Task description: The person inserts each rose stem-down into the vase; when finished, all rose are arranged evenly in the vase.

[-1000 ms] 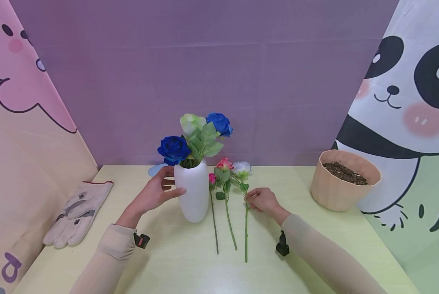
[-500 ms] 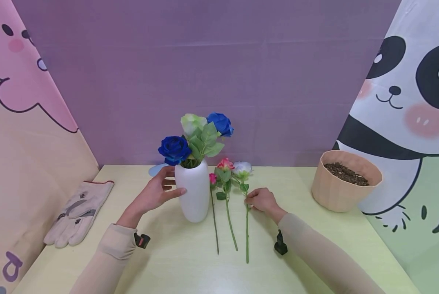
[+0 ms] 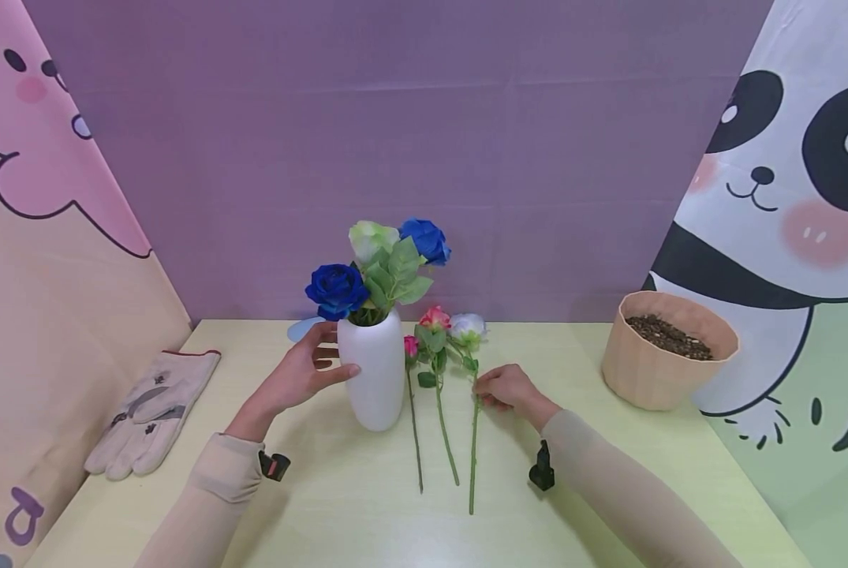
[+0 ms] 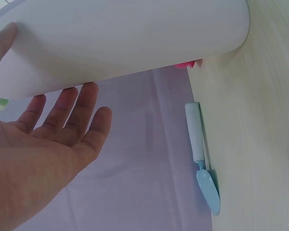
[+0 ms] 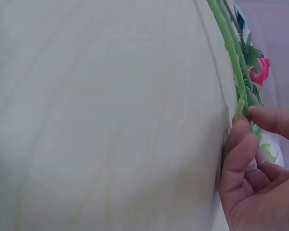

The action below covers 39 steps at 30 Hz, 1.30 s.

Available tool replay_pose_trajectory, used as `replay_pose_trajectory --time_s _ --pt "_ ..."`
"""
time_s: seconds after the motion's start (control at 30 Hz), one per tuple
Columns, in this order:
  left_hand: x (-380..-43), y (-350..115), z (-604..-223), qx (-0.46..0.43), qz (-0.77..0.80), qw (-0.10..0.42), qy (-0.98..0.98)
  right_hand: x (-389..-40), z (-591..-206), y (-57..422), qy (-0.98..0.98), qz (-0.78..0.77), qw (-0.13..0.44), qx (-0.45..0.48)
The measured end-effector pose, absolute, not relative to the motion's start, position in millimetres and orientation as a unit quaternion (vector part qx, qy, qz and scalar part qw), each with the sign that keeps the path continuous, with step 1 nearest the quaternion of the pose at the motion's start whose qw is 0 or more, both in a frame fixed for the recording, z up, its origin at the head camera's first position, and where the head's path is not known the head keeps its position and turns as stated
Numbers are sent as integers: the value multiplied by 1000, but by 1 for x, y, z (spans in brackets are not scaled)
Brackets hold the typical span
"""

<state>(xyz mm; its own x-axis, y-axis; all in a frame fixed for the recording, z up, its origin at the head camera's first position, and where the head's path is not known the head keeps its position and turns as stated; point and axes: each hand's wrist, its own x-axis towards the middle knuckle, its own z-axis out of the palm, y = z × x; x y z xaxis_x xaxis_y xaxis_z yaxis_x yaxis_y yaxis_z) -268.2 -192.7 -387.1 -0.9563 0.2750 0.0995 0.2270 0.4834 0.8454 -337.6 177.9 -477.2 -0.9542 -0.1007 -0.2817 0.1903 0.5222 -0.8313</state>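
Observation:
A white vase [image 3: 372,383] stands on the table with two blue roses [image 3: 336,292] and a pale green-white flower [image 3: 372,239] in it. My left hand [image 3: 297,380] holds the vase from its left side, thumb across the front and fingers toward the back. In the left wrist view, its fingertips [image 4: 89,90] touch the vase wall. Right of the vase lie a small pink flower [image 3: 411,345], a pink-red rose [image 3: 435,319] and a white flower [image 3: 468,327]. My right hand [image 3: 506,385] pinches the white flower's green stem [image 3: 473,457] between thumb and fingers.
A peach pot [image 3: 636,363] with dark soil stands at the right. Work gloves [image 3: 152,414] lie at the left edge. A light-blue hand trowel [image 4: 208,191] with a whitish handle lies behind the vase. A purple cloth [image 3: 424,142] hangs at the back.
The lower end of the white flower's stem has swung slightly left and toward me. My left hand and the vase stay in place.

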Motion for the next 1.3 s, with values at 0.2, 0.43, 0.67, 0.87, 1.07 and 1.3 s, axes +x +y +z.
replay_pose_trajectory --time_s 0.2,0.43,0.67,0.87,1.07,1.3 --pt "-269 -193 -389 144 491 28 859 -336 -472 182 843 -510 169 12" --pt "-268 -193 -388 142 489 28 860 -336 -466 187 808 -559 183 -4" --pt "-269 -193 -388 137 491 33 860 -334 -457 190 785 -589 191 -19" --pt "-269 -193 -389 138 490 32 860 -332 -445 189 776 -604 181 -20" --pt "-269 -193 -389 141 489 29 861 -330 -432 188 760 -630 159 -23" --pt "-270 -194 -390 151 494 27 856 -323 -413 184 731 -668 134 -27"
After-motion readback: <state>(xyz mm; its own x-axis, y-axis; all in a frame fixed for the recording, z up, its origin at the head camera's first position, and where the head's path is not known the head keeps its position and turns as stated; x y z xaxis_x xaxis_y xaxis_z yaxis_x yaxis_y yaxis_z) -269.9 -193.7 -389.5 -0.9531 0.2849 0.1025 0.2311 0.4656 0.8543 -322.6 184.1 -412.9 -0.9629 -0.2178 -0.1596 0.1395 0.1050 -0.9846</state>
